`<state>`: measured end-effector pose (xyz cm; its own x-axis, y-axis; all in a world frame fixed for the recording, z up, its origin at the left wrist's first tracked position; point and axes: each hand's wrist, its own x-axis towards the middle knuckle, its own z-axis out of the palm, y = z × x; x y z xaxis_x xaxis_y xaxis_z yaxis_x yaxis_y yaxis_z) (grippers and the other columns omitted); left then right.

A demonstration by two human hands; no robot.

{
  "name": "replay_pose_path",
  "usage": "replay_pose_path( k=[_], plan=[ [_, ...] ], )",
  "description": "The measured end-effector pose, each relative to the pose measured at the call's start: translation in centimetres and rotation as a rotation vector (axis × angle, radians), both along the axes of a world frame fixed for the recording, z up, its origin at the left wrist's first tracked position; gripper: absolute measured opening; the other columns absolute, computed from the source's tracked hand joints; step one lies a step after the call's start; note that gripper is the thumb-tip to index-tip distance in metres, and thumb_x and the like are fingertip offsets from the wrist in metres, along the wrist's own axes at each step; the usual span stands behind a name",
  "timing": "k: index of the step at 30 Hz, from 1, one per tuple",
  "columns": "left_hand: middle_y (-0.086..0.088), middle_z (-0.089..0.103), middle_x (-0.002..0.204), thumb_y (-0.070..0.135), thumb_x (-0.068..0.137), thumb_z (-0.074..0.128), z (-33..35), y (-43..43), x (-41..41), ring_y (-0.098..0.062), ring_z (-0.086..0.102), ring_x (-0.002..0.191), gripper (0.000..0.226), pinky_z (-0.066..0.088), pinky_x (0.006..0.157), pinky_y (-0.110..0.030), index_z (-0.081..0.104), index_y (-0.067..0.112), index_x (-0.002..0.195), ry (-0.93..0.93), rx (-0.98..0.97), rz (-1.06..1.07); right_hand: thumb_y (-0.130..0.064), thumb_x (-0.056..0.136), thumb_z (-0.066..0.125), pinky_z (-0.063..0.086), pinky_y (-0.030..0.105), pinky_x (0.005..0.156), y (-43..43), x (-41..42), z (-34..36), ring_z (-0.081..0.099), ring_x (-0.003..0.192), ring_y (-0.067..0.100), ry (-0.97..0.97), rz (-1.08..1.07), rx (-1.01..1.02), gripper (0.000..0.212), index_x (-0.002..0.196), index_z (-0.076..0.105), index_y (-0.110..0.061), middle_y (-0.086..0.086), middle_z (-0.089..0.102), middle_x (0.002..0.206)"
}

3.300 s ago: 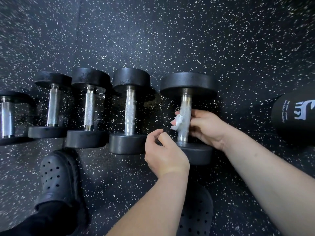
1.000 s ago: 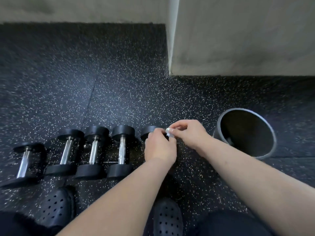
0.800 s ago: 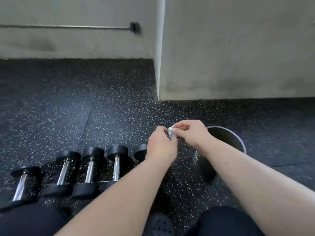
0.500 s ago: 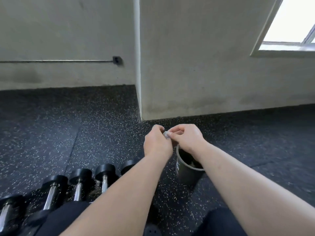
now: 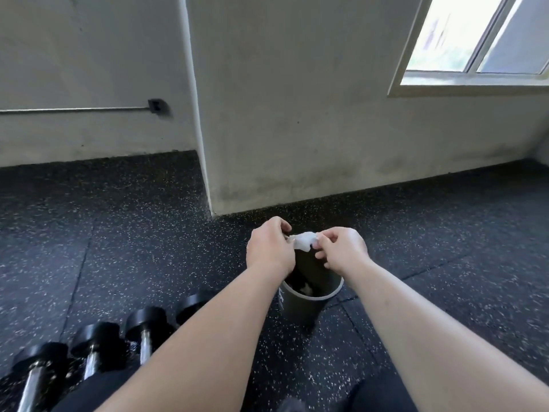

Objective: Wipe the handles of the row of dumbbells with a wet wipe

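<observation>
A small crumpled white wet wipe (image 5: 303,241) is stretched between my two hands, in the air above a dark round bin (image 5: 300,304). My left hand (image 5: 269,248) pinches its left end and my right hand (image 5: 341,249) pinches its right end. The row of black dumbbells (image 5: 98,349) with chrome handles lies on the floor at the lower left, partly cut off by the frame edge and hidden behind my left forearm.
Black speckled rubber flooring (image 5: 118,248) spreads all around. A pale wall corner (image 5: 208,144) juts out straight ahead, with a window (image 5: 475,40) at the upper right. White scraps lie inside the bin. My dark-clothed legs fill the bottom edge.
I have left the rightmost dumbbell's handle and my view has risen towards the wall. Both hands carried the wipe right, over the bin, and have pulled slightly apart, stretching it.
</observation>
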<state>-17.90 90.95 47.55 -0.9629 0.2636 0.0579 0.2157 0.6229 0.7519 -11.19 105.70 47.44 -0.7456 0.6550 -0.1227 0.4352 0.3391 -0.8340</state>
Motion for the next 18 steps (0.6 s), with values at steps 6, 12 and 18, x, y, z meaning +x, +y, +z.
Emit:
replay_pose_path(
  k=[6, 12, 18],
  plan=[
    [0.012, 0.072, 0.094, 0.028, 0.092, 0.072, -4.1, 3.7, -4.0, -0.015, 0.066, 0.095, 0.015, 0.053, 0.084, -0.032, 0.067, 0.032, 0.106, -0.065, -0.051, -0.022, -0.034, 0.104, 0.061, 0.062, 0.046, 0.086, 3.9, -3.0, -5.0, 0.076, 0.078, 0.014, -0.060, -0.059, 0.042, 0.024, 0.085, 0.071, -0.026, -0.009, 0.078, 0.078],
    [0.015, 0.067, 0.084, 0.029, 0.092, 0.074, -9.7, 6.9, -6.6, -0.009, 0.063, 0.090, 0.020, 0.052, 0.085, -0.029, 0.068, 0.026, 0.111, -0.159, -0.096, -0.120, -0.043, 0.099, 0.065, 0.060, 0.041, 0.089, 7.3, -5.9, -11.6, 0.074, 0.087, 0.018, -0.229, -0.087, 0.079, 0.017, 0.089, 0.068, -0.030, -0.006, 0.076, 0.093],
    [0.005, 0.071, 0.108, 0.038, 0.090, 0.076, -15.2, 8.8, -8.2, -0.020, 0.065, 0.107, 0.032, 0.055, 0.096, -0.039, 0.063, 0.027, 0.118, -0.296, -0.222, -0.216, -0.034, 0.103, 0.062, 0.050, 0.034, 0.091, 8.7, -7.4, -16.5, 0.063, 0.118, 0.033, -0.540, -0.017, 0.151, 0.022, 0.121, 0.071, -0.025, 0.011, 0.069, 0.125]
  ],
)
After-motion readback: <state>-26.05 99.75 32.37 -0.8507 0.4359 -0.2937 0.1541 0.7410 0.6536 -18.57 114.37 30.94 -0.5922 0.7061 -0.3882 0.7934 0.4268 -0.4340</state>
